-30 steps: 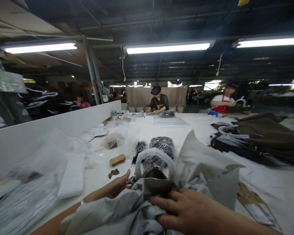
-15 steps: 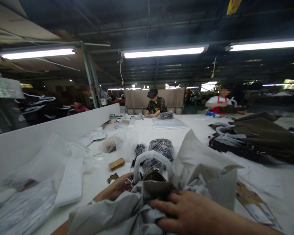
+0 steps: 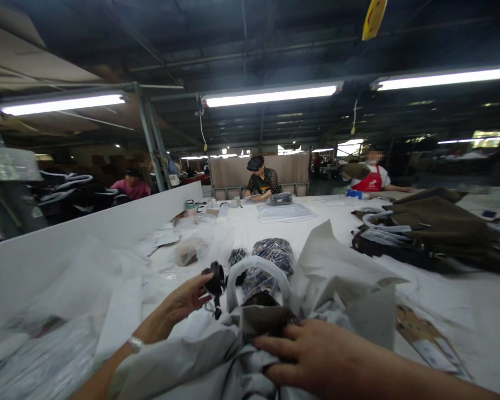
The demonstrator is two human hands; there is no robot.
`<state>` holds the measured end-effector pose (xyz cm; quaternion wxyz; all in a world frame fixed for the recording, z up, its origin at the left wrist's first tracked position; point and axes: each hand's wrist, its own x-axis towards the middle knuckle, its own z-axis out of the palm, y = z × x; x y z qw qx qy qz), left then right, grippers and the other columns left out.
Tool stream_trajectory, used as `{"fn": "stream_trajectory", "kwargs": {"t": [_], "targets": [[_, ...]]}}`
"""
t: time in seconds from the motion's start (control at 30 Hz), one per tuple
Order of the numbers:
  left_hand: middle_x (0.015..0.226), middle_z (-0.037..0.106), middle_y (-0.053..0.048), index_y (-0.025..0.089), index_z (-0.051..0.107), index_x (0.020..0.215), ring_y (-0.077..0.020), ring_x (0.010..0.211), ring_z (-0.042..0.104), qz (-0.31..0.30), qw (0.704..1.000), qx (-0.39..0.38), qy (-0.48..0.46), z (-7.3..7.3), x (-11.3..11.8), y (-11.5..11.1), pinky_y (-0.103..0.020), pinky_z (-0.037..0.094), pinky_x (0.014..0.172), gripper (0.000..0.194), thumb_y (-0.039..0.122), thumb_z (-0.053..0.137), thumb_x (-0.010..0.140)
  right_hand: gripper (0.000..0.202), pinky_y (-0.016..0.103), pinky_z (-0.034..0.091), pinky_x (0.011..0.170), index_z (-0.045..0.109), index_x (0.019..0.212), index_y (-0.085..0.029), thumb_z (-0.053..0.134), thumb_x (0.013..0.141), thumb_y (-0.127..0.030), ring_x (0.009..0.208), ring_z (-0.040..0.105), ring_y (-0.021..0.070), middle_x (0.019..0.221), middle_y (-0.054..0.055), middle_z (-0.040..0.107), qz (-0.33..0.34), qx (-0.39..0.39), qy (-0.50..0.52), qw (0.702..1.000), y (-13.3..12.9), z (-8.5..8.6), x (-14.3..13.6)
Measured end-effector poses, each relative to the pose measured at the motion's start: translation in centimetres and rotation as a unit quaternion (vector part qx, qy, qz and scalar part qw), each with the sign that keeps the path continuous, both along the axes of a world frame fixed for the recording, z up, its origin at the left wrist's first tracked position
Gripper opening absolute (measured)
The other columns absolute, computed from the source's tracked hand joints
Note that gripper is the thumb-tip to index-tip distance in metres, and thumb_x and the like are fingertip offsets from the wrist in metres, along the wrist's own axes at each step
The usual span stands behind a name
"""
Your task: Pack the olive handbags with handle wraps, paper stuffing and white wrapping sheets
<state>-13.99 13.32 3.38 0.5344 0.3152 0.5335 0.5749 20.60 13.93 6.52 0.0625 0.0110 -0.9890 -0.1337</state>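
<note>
Dark looped strap piece [image 3: 215,282], small and glossy, pinched in left hand [image 3: 186,297] fingers, right hand [image 3: 312,355] fingers flat on grey paper-wrapped bag [image 3: 250,333]

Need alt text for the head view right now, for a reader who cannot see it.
The left hand holds up a small black loop-shaped part while the right hand presses on a brown bag wrapped in grey tissue paper on a long white worktable. Clear plastic bags lie left; other people work at the far end.
</note>
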Motion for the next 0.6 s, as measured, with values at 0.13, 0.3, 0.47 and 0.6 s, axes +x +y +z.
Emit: {"fn": "stream_trajectory", "kwargs": {"t": [0.13,0.3,0.47,0.6], "targets": [[0.115,0.075,-0.007,0.018,0.07,0.111,-0.019,0.104,0.07,0.014,0.999,0.049,-0.017,4.1,-0.9,-1.3,-0.034,0.059,0.091,0.019,0.026,0.068,0.093,0.037,0.034,0.045,0.053,0.055,0.126,-0.032,0.066,0.091,-0.029,0.082,0.068,0.0208,0.15,-0.001,0.054,0.015,-0.01,0.005,1.0,0.2,0.7,0.0],[0.116,0.073,-0.009,0.017,0.073,0.107,-0.0216,0.109,0.067,0.006,0.995,0.098,0.018,8.0,1.5,-2.7,-0.031,0.06,0.088,0.027,0.035,0.076,0.087,0.037,0.033,0.041,0.051,0.056,0.127,-0.03,0.064,0.091,-0.028,0.08,0.067,0.0199,0.149,0.001,0.055,0.022,-0.002,0.003,1.0,0.7,1.4,-0.3],[0.088,0.071,-0.001,0.018,0.072,0.095,-0.0126,0.083,0.065,0.015,0.99,0.119,0.071,11.9,4.1,-4.1,-0.019,0.057,0.076,0.022,0.03,0.083,0.08,0.038,0.031,0.042,0.051,0.059,0.127,-0.031,0.065,0.09,-0.025,0.081,0.067,0.0191,0.147,0.002,0.056,0.027,-0.001,0.015,1.0,0.9,1.5,-0.2],[0.09,0.071,0.0,0.022,0.07,0.099,-0.0145,0.089,0.066,-0.048,0.956,0.197,0.213,16.1,5.7,-6.2,-0.018,0.055,0.082,0.027,0.039,0.081,0.082,0.038,0.031,0.043,0.052,0.061,0.128,-0.03,0.065,0.091,-0.023,0.082,0.068,0.0187,0.147,0.002,0.057,0.029,-0.014,0.011,0.999,1.2,2.1,0.1]]}}
